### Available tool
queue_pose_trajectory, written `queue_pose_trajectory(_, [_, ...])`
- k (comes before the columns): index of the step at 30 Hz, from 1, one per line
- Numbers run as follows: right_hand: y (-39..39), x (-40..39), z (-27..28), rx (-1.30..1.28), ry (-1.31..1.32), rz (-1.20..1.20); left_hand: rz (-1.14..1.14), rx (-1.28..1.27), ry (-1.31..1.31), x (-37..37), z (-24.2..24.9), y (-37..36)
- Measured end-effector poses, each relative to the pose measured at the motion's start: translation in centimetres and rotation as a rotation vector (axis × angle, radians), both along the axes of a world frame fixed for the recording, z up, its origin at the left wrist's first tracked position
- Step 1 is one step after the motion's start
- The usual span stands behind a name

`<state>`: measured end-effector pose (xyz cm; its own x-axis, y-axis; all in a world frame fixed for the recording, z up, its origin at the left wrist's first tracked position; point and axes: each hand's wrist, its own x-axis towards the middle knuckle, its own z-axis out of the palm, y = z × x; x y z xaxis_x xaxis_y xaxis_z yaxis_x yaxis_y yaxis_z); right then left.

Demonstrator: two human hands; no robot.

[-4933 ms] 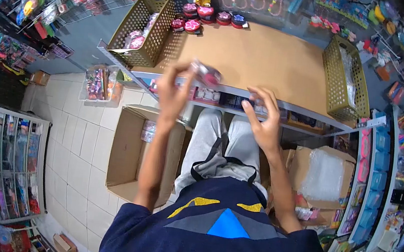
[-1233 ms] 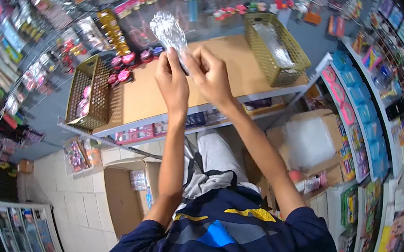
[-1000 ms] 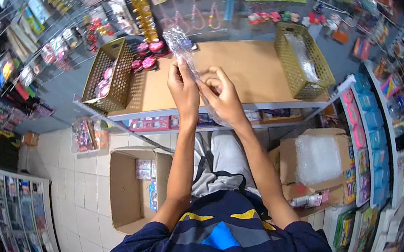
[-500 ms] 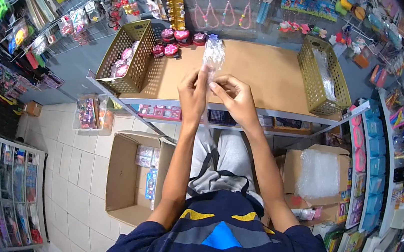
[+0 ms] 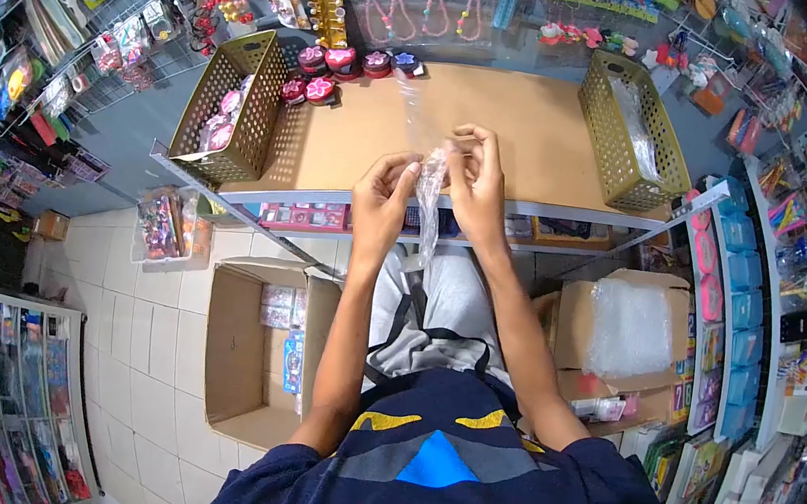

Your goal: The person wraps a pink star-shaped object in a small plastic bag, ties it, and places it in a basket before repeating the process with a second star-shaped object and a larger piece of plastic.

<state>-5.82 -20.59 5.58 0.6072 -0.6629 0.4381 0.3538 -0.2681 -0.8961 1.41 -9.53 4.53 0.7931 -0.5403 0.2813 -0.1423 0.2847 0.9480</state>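
Note:
A clear, crinkled plastic wrapper (image 5: 430, 195) hangs between my two hands, over the front edge of the brown shelf (image 5: 531, 117). My left hand (image 5: 385, 194) pinches its left side, with thumb and fingers together. On the other side my right hand (image 5: 478, 176) grips its upper part between thumb and fingertips. Behind them, another strip of clear plastic (image 5: 416, 112) lies on the shelf, reaching toward several pink, red and blue flower-topped items (image 5: 341, 63) at the back left.
Olive baskets stand at the shelf's left (image 5: 258, 123) and right (image 5: 633, 185), the right one holding clear plastic. Open cardboard boxes sit below at left (image 5: 234, 357) and right (image 5: 576, 324). Hanging goods (image 5: 434, 4) cover the back wall.
The plastic between my hands has come down over the shelf's front edge and hangs lower. My right hand has risen slightly with its fingers more upright. The camera view has shifted a little.

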Motion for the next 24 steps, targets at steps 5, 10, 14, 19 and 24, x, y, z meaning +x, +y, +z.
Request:
queue_pose_trajectory(5, [-0.2, -2.2, 0.5, -0.032, 0.393, 0.262, 0.179, 0.273, -0.198, 0.3, -0.7, 0.7])
queue_pose_trajectory(10, [-1.0, -1.8, -2.4, 0.069, 0.194, 0.2, 0.089, 0.022, -0.027, -0.9, -0.6, -0.2])
queue_pose_trajectory(14, [-0.8, -1.5, -3.4, 0.119, 0.132, 0.076, -0.073, 0.215, -0.025, -1.4, -0.8, 1.0])
queue_pose_trajectory(19, [-0.7, -1.5, -3.1, 0.187, 0.141, -0.039, -0.169, 0.081, 0.176, -1.2, -1.2, 1.4])
queue_pose_trajectory(24, [0.4, -2.9, -2.6, 0.261, 0.207, 0.306, 0.021, 0.042, 0.218, -1.7, -1.4, 0.9])
